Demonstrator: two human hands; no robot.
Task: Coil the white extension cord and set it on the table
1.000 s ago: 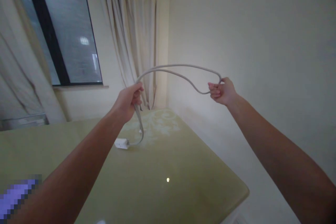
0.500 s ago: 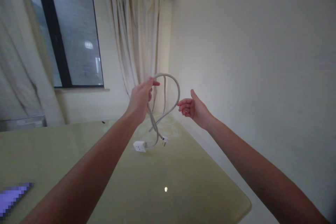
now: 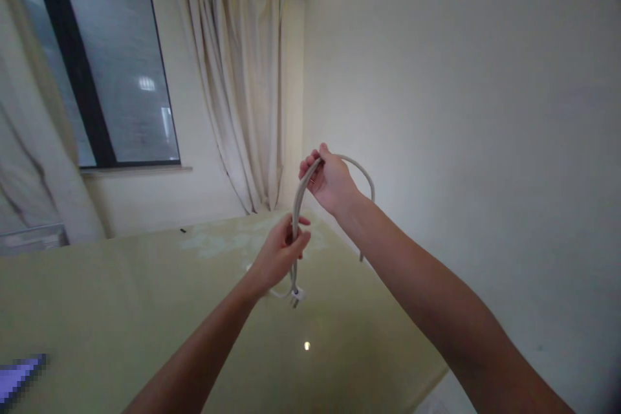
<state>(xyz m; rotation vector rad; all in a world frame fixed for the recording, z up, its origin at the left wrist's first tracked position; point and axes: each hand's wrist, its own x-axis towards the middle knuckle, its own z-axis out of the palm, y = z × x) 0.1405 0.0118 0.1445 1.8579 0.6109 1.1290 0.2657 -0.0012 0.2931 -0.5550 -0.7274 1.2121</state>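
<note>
A light grey extension cord [image 3: 299, 197] is held up in bundled strands above the table. My right hand [image 3: 332, 181] grips the top of the bundle between thumb and fingers, and a loop hangs down beyond that wrist. Lower down, my left hand [image 3: 281, 249] is closed around the same strands. Below it dangles the white plug [image 3: 296, 296], its pins pointing down. The socket block at the cord's other end is almost wholly hidden behind my left hand and wrist.
A glossy greenish table [image 3: 145, 310] spreads beneath my arms, against a pale wall [image 3: 460, 110] on the right. A small dark object [image 3: 183, 230] lies near its far edge. Behind are curtains [image 3: 247, 90] and a window [image 3: 116, 58]. A pixelated purple item [image 3: 17, 378] is at lower left.
My right hand has come left and up and taken hold of the cord's top. My left hand has moved down and now grips the strands lower. The view has shifted slightly.
</note>
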